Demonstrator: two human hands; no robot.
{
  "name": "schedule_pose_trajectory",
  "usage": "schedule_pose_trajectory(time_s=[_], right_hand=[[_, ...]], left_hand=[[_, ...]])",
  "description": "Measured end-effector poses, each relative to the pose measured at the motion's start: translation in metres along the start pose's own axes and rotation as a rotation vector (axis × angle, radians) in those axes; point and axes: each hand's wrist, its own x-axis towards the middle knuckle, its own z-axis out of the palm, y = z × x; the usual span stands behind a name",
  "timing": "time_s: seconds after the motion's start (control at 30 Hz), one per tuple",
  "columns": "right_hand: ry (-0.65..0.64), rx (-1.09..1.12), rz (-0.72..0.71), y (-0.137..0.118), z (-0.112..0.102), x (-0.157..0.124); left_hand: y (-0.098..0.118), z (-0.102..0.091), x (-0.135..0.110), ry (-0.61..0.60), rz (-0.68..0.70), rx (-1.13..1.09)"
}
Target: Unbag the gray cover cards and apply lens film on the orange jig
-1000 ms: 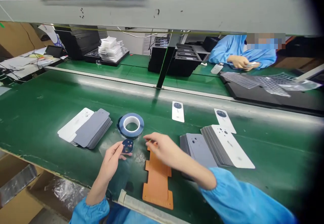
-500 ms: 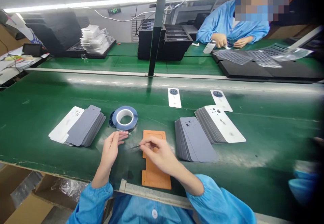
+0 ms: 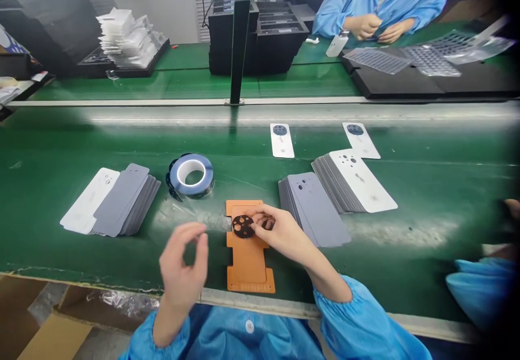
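Note:
My right hand [image 3: 276,227] pinches the edge of a round black adhesive piece [image 3: 244,226] with several holes, over the upper part of an orange fixture plate [image 3: 249,265]. Whether the piece touches the plate, I cannot tell. To the left of the plate, my left hand [image 3: 182,259] is raised, slightly blurred, its thumb and fingers apart with nothing visible between them. Behind it lies a roll of blue tape [image 3: 205,173] with a white core; dark pieces [image 3: 173,184] stick out at its left side.
Stacks of grey phone back panels [image 3: 122,200] [image 3: 320,213] lie left and right, beside white panels [image 3: 87,200] [image 3: 363,181]. Two white panels with dark round camera patches [image 3: 282,142] [image 3: 368,146] lie farther back. A post [image 3: 239,51] rises behind; a co-worker [image 3: 377,13] sits opposite.
My right hand has turned the black piece flat-on above the orange plate. My left hand has come back toward me and opened; the thin clear strip at its fingers is no longer seen. The view has tilted down.

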Motion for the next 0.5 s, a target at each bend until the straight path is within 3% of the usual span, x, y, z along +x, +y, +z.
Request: schedule_pose_trajectory(time_s=[0.07, 0.13, 0.3, 0.5], right_hand=[[0.034, -0.061, 0.003, 0.0, 0.0, 0.0], [0.087, -0.087, -0.012, 0.003, 0.003, 0.0], [0.164, -0.073, -0.01, 0.014, 0.012, 0.0], [0.222, -0.084, -0.013, 0.019, 0.013, 0.002]], left_hand=[[0.001, 0.014, -0.012, -0.167, -0.044, 0.003], [-0.006, 0.028, -0.018, -0.246, -0.1, 0.031], [-0.028, 0.05, -0.014, -0.342, -0.214, 0.046], [-0.038, 0.061, 0.005, -0.393, -0.44, -0.001]])
